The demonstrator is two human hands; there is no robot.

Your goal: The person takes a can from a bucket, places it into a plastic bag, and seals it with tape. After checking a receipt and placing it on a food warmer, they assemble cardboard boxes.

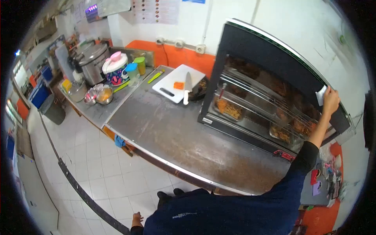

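My right hand point(331, 100) reaches up to the upper right side of a black food warmer cabinet point(266, 51). Its fingers are closed on a small white cloth or wipe point(321, 95), which lies against the cabinet's dark frame. Behind the glass, trays of food point(228, 109) sit on the cabinet floor, and more food shows on wire shelves. My left hand point(138, 219) hangs low beside my body, over the floor, with its fingers loosely apart and nothing in it.
The steel worktable point(156, 121) bears a white cutting board point(172, 76) with a knife point(187, 87) and an orange piece of food point(179, 85). Metal bowls point(105, 95), a patterned container point(116, 70) and a large cooker point(92, 60) stand at left. A bin point(53, 109) is on the tiled floor.
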